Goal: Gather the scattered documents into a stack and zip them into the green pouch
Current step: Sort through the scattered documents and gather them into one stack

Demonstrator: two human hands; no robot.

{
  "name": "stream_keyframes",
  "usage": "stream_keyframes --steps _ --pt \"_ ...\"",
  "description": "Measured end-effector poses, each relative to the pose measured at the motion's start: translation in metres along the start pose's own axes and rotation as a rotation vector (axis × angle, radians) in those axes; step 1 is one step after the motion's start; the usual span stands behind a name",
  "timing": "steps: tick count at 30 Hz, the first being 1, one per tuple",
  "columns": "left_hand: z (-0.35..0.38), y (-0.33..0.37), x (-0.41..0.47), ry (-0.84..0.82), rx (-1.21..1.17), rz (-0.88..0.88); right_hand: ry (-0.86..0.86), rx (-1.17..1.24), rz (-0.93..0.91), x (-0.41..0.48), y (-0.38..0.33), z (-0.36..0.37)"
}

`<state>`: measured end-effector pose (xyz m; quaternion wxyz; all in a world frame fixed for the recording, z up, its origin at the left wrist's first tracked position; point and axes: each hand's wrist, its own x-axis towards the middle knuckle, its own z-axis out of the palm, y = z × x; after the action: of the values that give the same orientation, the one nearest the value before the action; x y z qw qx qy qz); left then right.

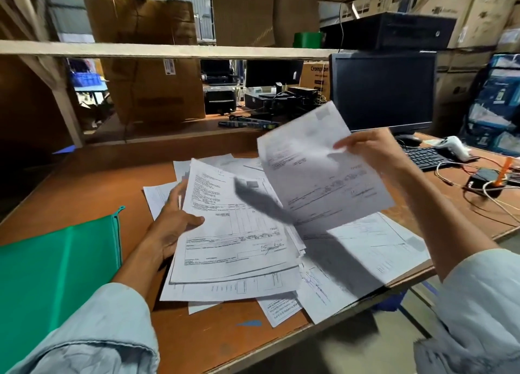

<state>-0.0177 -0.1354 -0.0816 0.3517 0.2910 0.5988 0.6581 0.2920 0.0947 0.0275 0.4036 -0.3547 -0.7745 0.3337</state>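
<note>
White printed sheet (323, 176) pinched aloft by right hand (365, 145); white document stack (233, 233) gripped by left hand (174, 227) near flat green pouch (56, 275).

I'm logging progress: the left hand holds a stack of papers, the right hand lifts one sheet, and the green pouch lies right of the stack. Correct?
No. The head view shows the pouch lying left of the stack, not right. The left hand does hold the stack, and the right hand lifts one sheet.

Cluttered wooden desk (92, 182), stacked cartons (461, 10)
</note>
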Motion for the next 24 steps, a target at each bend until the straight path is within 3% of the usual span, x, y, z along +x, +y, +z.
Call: stream_keyframes --steps 3,7,9,11,14,16,19,22,24 --pt "-0.004 -0.001 0.001 -0.013 0.051 0.035 0.016 0.536 0.008 -0.006 -0.012 0.000" --pt "-0.003 -0.001 0.004 0.008 0.217 0.019 -0.113 0.927 0.162 -0.017 -0.004 0.045" --pt "0.000 -0.001 0.003 0.035 0.165 -0.013 -0.162 0.695 0.249 -0.026 0.001 0.080" --pt "0.002 0.002 -0.003 0.050 0.133 0.004 -0.219 0.328 0.215 -0.034 0.005 0.112" --pt "0.003 0.006 -0.009 0.087 0.079 -0.030 -0.255 -0.012 0.151 -0.046 0.005 0.150" --pt "0.005 0.006 -0.009 0.060 0.042 -0.015 -0.255 -0.175 0.069 -0.048 0.004 0.166" --pt "0.006 0.004 -0.010 0.024 0.137 -0.004 -0.274 -0.222 0.019 -0.040 0.010 0.167" --pt "0.000 -0.001 -0.004 0.034 0.141 -0.036 -0.124 -0.247 0.053 -0.023 0.036 0.142" --pt "0.000 0.000 -0.004 0.033 0.136 -0.041 0.032 -0.490 0.190 -0.012 0.062 0.114"
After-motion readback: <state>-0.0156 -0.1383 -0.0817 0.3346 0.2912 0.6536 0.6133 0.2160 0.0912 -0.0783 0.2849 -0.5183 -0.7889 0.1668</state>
